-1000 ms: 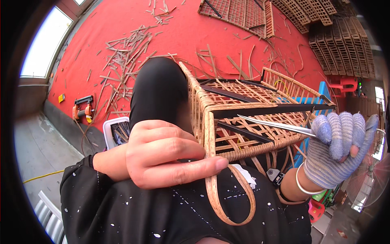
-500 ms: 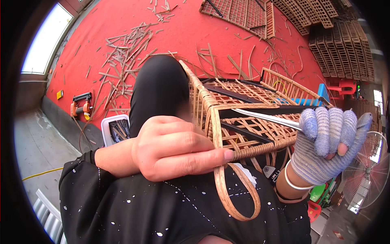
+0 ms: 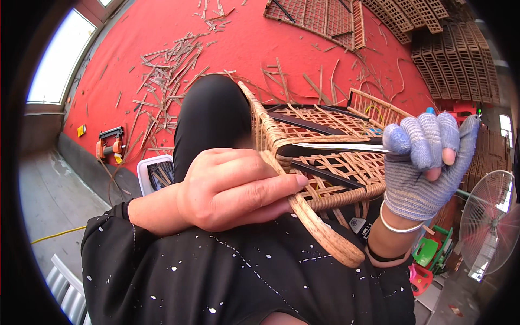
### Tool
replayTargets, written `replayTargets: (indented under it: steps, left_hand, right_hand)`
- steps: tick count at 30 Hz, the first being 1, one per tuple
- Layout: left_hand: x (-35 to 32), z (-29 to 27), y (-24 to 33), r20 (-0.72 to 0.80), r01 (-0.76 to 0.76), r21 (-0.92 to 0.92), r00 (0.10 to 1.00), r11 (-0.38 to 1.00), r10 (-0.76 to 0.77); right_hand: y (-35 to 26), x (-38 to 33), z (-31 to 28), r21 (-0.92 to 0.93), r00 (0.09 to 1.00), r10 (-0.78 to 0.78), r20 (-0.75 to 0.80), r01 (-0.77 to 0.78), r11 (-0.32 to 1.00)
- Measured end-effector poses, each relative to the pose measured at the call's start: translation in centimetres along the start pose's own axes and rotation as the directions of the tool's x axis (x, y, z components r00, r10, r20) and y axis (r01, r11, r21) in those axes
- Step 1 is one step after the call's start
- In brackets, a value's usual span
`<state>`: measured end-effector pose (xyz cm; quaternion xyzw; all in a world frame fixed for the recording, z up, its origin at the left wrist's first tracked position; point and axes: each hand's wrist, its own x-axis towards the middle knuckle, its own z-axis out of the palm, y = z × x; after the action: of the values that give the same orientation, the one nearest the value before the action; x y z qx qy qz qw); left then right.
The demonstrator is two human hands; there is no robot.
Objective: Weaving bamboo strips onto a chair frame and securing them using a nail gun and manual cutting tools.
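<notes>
A woven rattan frame with black flat bars lies across my lap, its wrapped edge facing me. My bare left hand is closed on a flat tan rattan strip at the frame's near left corner; the strip's loose end curls down over my dark clothing. My right hand, in a grey-blue knit glove with some fingertips bare, is closed around a slim pale metal tool. That tool points left, its tip by the frame's corner along a black bar. Its grip is mostly hidden in the fist.
Cut strips litter the red floor covering. An orange and black nail gun lies at left, near a white tub of dark pieces. Another woven panel lies ahead; stacked panels and a fan stand at right.
The metal tool has swung flatter, its tip shifting left toward the corner. My gloved hand has moved slightly left and up. The strip's loop has opened, its loose end now slanting down right.
</notes>
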<state>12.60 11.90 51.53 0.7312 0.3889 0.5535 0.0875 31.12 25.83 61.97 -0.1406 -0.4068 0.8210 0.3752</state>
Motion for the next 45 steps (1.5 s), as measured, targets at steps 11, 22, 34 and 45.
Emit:
replayTargets:
  steps: [11, 22, 34, 45]
  left_hand:
    - [-0.6, -0.5, 0.2, 0.041, 0.025, 0.060, 0.999, 0.998, -0.028]
    - [-1.5, -0.3, -0.7, 0.023, -0.052, -0.051, 0.998, 0.997, 0.053]
    - [-1.8, -0.1, -1.5, -0.044, -0.087, -0.127, 0.996, 0.988, 0.082]
    - [-2.7, -0.2, -2.0, -0.080, -0.092, -0.139, 0.993, 0.986, 0.081]
  right_hand:
    - [-0.4, 1.0, 0.1, -0.243, 0.935, 0.046, 0.352, 0.044, 0.969]
    - [0.5, 1.4, 4.2, -0.402, 0.941, 0.023, 0.337, 0.122, 0.908]
    - [-2.0, 3.1, 5.5, -0.617, 0.820, 0.323, 0.473, 0.047, 0.786]
    - [6.7, 0.3, 3.9, -0.415, 0.986, -0.157, 0.050, 0.163, 0.895]
